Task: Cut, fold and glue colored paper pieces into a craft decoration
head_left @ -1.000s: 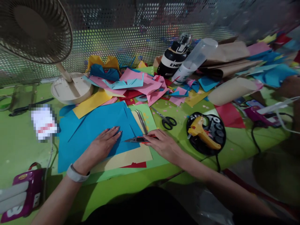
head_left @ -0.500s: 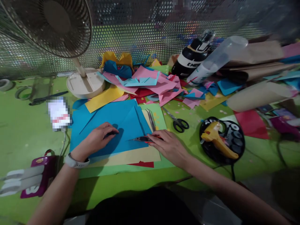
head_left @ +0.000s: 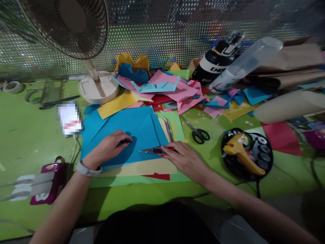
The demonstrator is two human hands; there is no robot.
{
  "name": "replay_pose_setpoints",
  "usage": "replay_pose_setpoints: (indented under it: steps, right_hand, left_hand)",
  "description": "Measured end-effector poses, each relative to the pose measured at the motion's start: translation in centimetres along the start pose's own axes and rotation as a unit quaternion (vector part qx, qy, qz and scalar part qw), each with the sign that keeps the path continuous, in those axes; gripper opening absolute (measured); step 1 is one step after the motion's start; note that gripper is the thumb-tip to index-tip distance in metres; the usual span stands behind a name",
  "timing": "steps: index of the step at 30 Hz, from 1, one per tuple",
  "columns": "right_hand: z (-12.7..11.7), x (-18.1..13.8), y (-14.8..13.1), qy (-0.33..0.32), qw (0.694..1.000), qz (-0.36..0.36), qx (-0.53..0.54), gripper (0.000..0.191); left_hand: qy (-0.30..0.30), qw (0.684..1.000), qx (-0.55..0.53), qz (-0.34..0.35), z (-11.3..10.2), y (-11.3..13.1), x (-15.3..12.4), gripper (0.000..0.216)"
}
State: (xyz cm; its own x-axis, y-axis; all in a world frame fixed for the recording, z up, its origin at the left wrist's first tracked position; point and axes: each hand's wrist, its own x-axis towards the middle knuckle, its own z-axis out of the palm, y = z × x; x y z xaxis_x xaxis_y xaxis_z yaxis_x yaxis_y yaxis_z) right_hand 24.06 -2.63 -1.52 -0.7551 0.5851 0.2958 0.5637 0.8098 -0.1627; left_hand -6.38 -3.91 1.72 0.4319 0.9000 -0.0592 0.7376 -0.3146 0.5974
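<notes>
- Curled now where they lay flat a second ago, the fingers of the left hand (head_left: 108, 149) sit in a loose clench on the blue sheet (head_left: 132, 127); whether they pinch a fold cannot be told.
- The right hand (head_left: 184, 160) keeps its place, its fingers grasping the red handle of the snips (head_left: 152, 150). The thin metal blades lie on the blue sheet's near edge.
- Those tips point at the left hand, so a slip that way could nick skin.
- The smooth, flat stack could also slide under pressure: blue over a cream sheet (head_left: 142, 167), with a red sheet (head_left: 158, 176) beneath.
- Beyond lie steel tweezers (head_left: 169, 128), black-handled scissors (head_left: 199, 133) and a yellow glue gun (head_left: 241, 152) on a round black tray (head_left: 265, 159).
- Farthest on the green worktop (head_left: 30, 139) are creased pink offcuts (head_left: 177, 91) and the fan base (head_left: 99, 88), a pale disc.
</notes>
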Motion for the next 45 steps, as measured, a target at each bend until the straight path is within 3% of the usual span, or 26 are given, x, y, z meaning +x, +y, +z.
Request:
replay_pose_setpoints:
  steps: [4,37,45]
  right_hand:
    - [0.1,0.5,-0.5,-0.035,0.999,0.004,0.011,0.027]
    - [1.2,2.8,-2.6,-0.038,0.997,-0.043,0.045,0.027]
    - [0.5,2.7,-2.9,-0.042,0.991,-0.093,0.082,0.026]
  left_hand:
    - [0.002,1.0,-0.002,0.003,-0.1,0.1,-0.1,0.024]
    - [0.01,1.0,-0.02,0.007,0.0,-0.6,0.0,0.024]
    - [0.015,1.0,0.016,0.008,-0.2,-0.4,-0.1,0.023]
